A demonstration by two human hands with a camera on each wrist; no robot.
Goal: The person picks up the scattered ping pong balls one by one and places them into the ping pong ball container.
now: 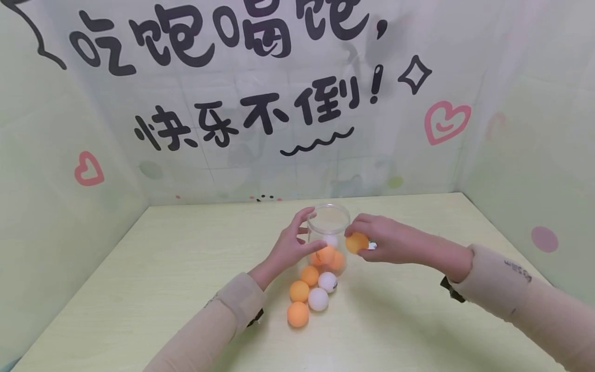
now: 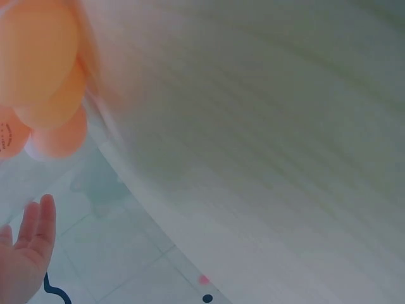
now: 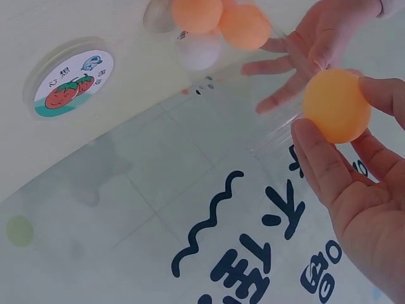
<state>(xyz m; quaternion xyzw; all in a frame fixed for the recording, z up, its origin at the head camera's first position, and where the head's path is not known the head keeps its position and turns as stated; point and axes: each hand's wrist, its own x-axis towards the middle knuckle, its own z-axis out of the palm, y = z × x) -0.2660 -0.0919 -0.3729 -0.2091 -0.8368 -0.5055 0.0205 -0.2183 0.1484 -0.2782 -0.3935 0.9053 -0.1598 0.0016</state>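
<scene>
A clear plastic jar [image 1: 335, 233] stands upright on the table, with several orange balls [image 1: 326, 254] and a white ball in its lower part. My left hand [image 1: 290, 245] holds the jar from the left, thumb across the near side and fingers spread around the far side. Just right of the rim, my right hand [image 1: 378, 238] pinches an orange table tennis ball [image 3: 336, 106] between thumb and fingertips. In the left wrist view, other orange balls [image 2: 38, 50] loom large and only part of the left hand [image 2: 28, 253] shows.
In front of the jar lie more orange balls [image 1: 298, 314] and two white balls [image 1: 318, 299]. A round lid [image 3: 73, 82] with a tomato sticker lies on the table, mostly covered by the right hand in the head view. A printed cloth wall [image 1: 241, 170] backs the table [image 1: 186, 289].
</scene>
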